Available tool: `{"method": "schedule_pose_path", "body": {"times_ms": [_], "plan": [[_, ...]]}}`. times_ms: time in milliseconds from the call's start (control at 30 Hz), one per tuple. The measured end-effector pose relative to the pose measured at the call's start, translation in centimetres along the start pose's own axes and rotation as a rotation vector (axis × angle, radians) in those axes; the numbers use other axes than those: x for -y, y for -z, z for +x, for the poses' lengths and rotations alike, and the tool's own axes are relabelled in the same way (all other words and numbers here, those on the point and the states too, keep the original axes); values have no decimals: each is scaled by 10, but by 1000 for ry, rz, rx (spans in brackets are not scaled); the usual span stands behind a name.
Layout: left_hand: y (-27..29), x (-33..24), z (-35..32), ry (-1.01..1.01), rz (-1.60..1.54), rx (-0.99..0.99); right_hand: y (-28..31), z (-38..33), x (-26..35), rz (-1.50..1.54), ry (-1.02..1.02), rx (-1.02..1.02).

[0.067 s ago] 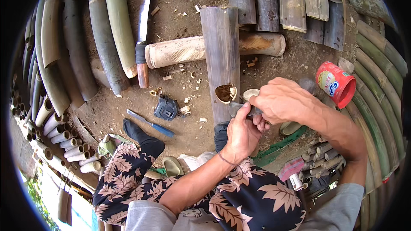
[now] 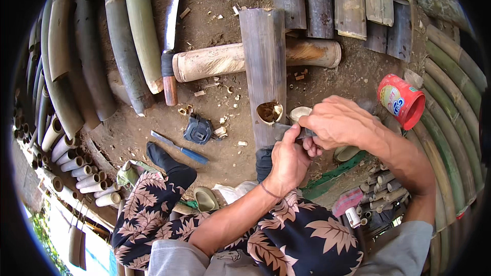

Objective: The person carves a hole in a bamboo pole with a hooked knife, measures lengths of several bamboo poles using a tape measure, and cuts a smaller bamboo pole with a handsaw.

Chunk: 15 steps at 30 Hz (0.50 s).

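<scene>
My left hand [image 2: 287,159] is closed, its thumb pressing on a thin dark grey flat piece [image 2: 279,131] whose exact kind I cannot make out. From the right, my right hand [image 2: 335,121] curls its fingers down onto the same piece, close to the left fingertips. The two hands meet just right of a long greyish split bamboo piece [image 2: 265,61], which has an oval hole [image 2: 269,112] with a pale rim and chips in it. A pale round-ended piece [image 2: 300,113] shows beside my right fingers. The split bamboo rests across a thick bamboo log [image 2: 209,62].
A long knife [image 2: 170,51], a tape measure [image 2: 198,129] and a blue-handled blade [image 2: 181,148] lie left on the dirt among chips. A red can [image 2: 401,101] lies tilted at right. Bamboo poles [image 2: 135,30] and cut tubes [image 2: 92,181] surround the area.
My right hand and forearm have shifted very slightly downward. The left hand stays almost in place, and the bamboo has not moved.
</scene>
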<state>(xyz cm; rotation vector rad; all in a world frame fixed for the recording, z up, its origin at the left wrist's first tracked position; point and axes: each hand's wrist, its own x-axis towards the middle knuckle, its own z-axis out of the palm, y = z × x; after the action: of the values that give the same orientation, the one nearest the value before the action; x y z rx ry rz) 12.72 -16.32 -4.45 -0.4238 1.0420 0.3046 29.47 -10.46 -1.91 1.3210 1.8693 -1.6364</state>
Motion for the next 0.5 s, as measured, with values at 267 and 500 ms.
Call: {"method": "schedule_pose_path", "body": {"times_ms": [267, 500], "plan": [[27, -51, -11, 22, 1227, -265, -136, 17, 39, 740, -212, -565], [40, -98, 3, -233, 2152, 90, -168, 65, 85, 1016, -318, -864]]}}
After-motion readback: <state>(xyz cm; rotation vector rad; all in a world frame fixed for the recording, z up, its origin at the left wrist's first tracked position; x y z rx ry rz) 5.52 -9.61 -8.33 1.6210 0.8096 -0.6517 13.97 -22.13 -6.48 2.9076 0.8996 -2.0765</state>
